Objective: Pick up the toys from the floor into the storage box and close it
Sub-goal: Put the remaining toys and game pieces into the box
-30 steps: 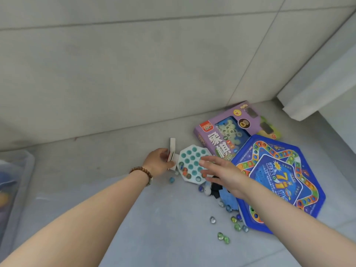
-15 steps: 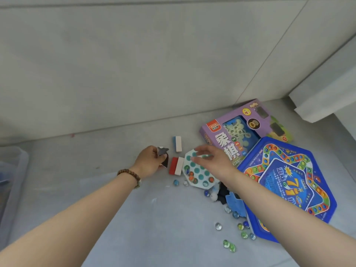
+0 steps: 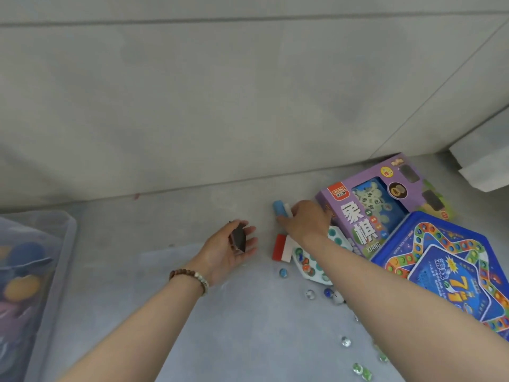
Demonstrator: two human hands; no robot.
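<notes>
A: Holding a blurred dark piece [image 3: 238, 238] in the left grip [image 3: 230, 250], fingers curled.
B: And in the right grip [image 3: 305, 220]?
A: Down on a blue-and-white block [image 3: 279, 208]; fingers hidden, so cannot tell.
B: Storage box [image 3: 66, 235]?
A: Far left on the floor [image 3: 179, 216], cut off.

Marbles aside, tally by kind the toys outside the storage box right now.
Game boxes: 2, the purple xiangqi box and the blue hexagonal game box.
Blocks: 2, the blue-and-white block and the red-and-white block.
White marble board: 1.
Dark piece in the left hand: 1.
Total: 6.
</notes>
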